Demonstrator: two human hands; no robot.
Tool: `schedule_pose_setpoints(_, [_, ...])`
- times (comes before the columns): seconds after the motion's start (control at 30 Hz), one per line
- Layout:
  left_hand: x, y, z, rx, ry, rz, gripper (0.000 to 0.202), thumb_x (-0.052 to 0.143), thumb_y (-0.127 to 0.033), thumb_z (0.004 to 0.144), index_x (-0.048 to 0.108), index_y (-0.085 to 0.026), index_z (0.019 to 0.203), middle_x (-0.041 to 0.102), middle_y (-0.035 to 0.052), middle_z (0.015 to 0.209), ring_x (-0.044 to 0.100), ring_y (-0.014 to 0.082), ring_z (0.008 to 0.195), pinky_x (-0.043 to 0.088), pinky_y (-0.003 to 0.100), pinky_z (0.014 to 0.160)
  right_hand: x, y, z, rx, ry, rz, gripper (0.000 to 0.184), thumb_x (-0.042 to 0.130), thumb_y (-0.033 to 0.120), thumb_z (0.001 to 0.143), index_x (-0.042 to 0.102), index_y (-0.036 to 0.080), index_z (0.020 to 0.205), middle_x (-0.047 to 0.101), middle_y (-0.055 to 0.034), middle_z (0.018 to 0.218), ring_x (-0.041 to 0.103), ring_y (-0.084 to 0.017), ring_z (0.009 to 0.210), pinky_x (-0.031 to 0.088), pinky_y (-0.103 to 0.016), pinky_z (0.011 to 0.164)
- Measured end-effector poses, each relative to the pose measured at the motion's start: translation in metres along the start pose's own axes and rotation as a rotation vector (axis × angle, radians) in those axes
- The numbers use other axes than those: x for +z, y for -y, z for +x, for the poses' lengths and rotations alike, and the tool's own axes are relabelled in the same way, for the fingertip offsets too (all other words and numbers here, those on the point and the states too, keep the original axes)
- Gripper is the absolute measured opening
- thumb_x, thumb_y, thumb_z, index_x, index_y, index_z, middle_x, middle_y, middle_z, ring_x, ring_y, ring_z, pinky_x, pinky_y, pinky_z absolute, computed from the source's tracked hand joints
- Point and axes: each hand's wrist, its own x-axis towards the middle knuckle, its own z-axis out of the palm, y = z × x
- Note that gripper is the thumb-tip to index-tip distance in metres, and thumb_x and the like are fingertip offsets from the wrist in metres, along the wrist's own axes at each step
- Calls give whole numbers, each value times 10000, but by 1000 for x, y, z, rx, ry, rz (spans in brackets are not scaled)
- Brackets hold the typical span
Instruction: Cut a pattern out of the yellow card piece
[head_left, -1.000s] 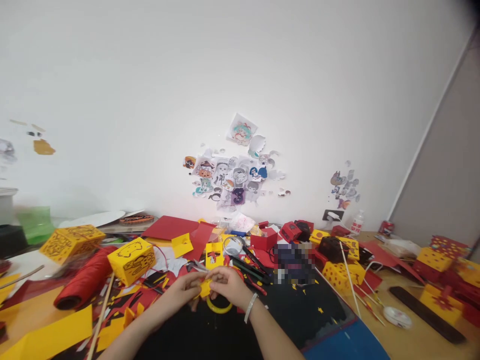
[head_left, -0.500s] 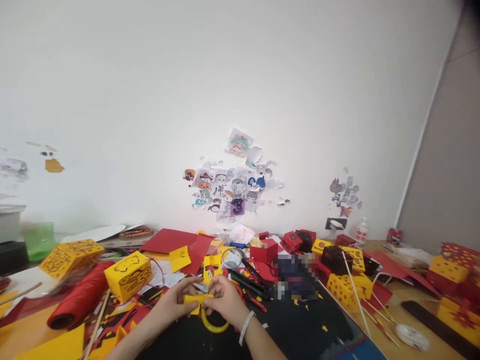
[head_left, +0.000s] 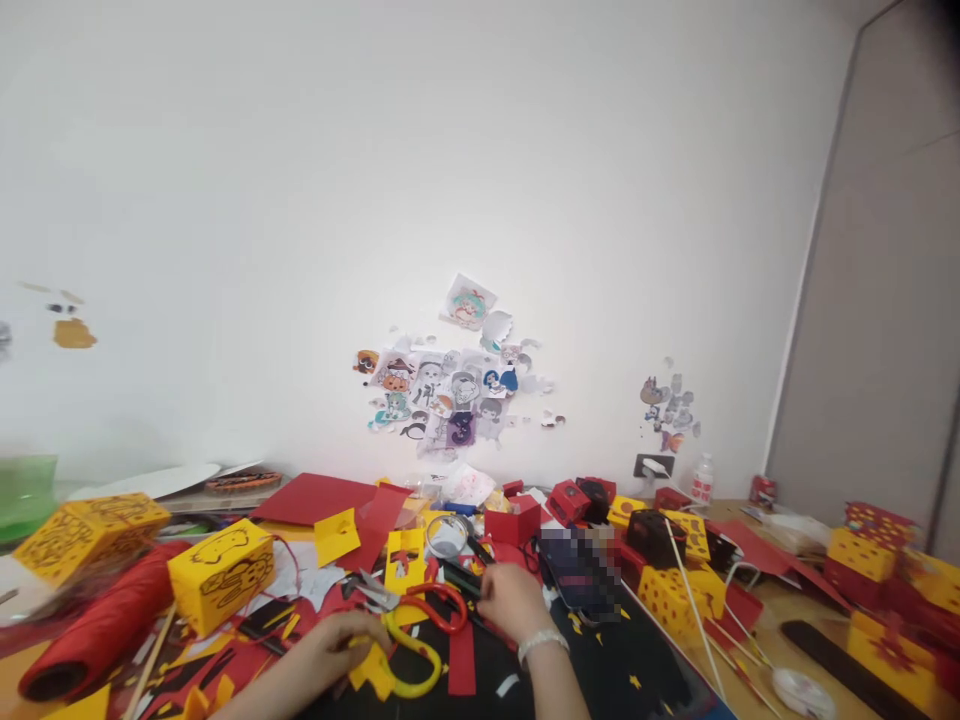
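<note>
My left hand [head_left: 341, 640] is low in the middle with its fingers closed on a small piece of yellow paper [head_left: 373, 675]. Right beside it lie scissors [head_left: 416, 675] with one yellow and one red handle loop, their metal blades pointing to the upper left. My right hand [head_left: 514, 605], wearing a silvery bracelet, is down among dark pens [head_left: 459, 575] on the black mat [head_left: 600, 665]. Its fingers are curled together, and whatever they grip is hidden. A red paper strip [head_left: 462, 660] lies between the hands.
Yellow paper boxes [head_left: 223, 580] with drawings and a red roll [head_left: 101, 625] stand on the left. A phone [head_left: 577, 570], dotted yellow boxes [head_left: 679, 600] and thin sticks [head_left: 694, 610] are on the right. Behind are red paper [head_left: 315, 498], a tape roll [head_left: 448, 537] and the wall.
My hands were together on the yellow paper and have parted. The left moved down with the paper; the right went right to the pens. The scissors now show in full, and the view turned slightly right.
</note>
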Motion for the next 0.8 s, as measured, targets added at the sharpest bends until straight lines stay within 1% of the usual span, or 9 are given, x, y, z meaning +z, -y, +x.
schedule_pose_setpoints(0.1, [0, -7, -9, 34, 36, 135, 350, 558, -211, 618, 671, -275, 943, 660, 2, 907, 576, 228, 871, 442, 289, 761, 12, 2, -6, 8, 49, -151, 226, 548, -58, 471, 576, 154, 543, 646, -136, 667, 613, -338, 727, 394, -383, 640])
schedule_pose_setpoints(0.2, [1, -13, -16, 3, 52, 211, 349, 524, -202, 626, 667, -240, 942, 643, 26, 997, 553, 242, 951, 390, 305, 850, 24, 8, -10, -20, 103, -207, 288, 544, -31, 503, 607, 144, 723, 651, -141, 747, 610, -313, 745, 384, -347, 629])
schedule_pose_setpoints(0.3, [4, -14, -18, 29, -2, 206, 499, 483, -177, 633, 500, -222, 1130, 595, 28, 970, 535, 201, 890, 401, 272, 774, 15, 3, -10, -61, 184, -180, 274, 560, 81, 573, 577, 179, 828, 631, -51, 715, 585, -214, 620, 360, -267, 545])
schedule_pose_setpoints(0.43, [5, -12, -16, 23, 39, 254, 318, 431, -160, 659, 435, -191, 975, 475, -15, 796, 465, 127, 668, 381, 217, 596, -12, -10, -3, -92, 179, -68, 333, 398, 129, 704, 487, 215, 1012, 538, 38, 615, 498, -135, 510, 330, -220, 486])
schedule_pose_setpoints(0.47, [5, -13, -16, 15, 52, 264, 287, 442, -154, 645, 435, -194, 930, 460, -22, 779, 452, 121, 650, 368, 209, 566, -17, -10, -1, -107, 156, -1, 292, 353, 138, 734, 493, 211, 978, 525, 35, 609, 502, -135, 528, 348, -223, 503])
schedule_pose_setpoints(0.57, [3, -17, -11, -5, 96, 330, 266, 466, -118, 588, 449, -204, 839, 425, -47, 704, 416, 113, 598, 316, 200, 497, -21, -2, 1, -166, 97, 587, 238, 337, 217, 784, 519, 185, 934, 579, -33, 744, 562, -175, 703, 427, -279, 623])
schedule_pose_setpoints(0.63, [-1, -21, -6, -1, 119, 393, 261, 470, -95, 560, 466, -207, 796, 425, -51, 686, 400, 113, 587, 289, 205, 483, -14, 9, -1, -214, 103, 837, 227, 467, 264, 758, 489, 212, 977, 585, -34, 810, 564, -181, 757, 439, -291, 662])
schedule_pose_setpoints(0.73, [-8, -29, 2, 7, 187, 469, 243, 491, -87, 547, 511, -203, 760, 452, -44, 671, 397, 118, 573, 269, 213, 470, 4, 26, -10, -300, 139, 930, 290, 677, 311, 659, 464, 243, 843, 534, 17, 723, 522, -140, 639, 427, -252, 599])
schedule_pose_setpoints(0.8, [-13, -33, 5, 14, 275, 481, 218, 532, -99, 547, 553, -199, 740, 475, -43, 644, 416, 120, 558, 284, 211, 465, 19, 35, -18, -343, 226, 953, 281, 651, 428, 695, 466, 219, 728, 470, 37, 598, 481, -117, 542, 426, -259, 589])
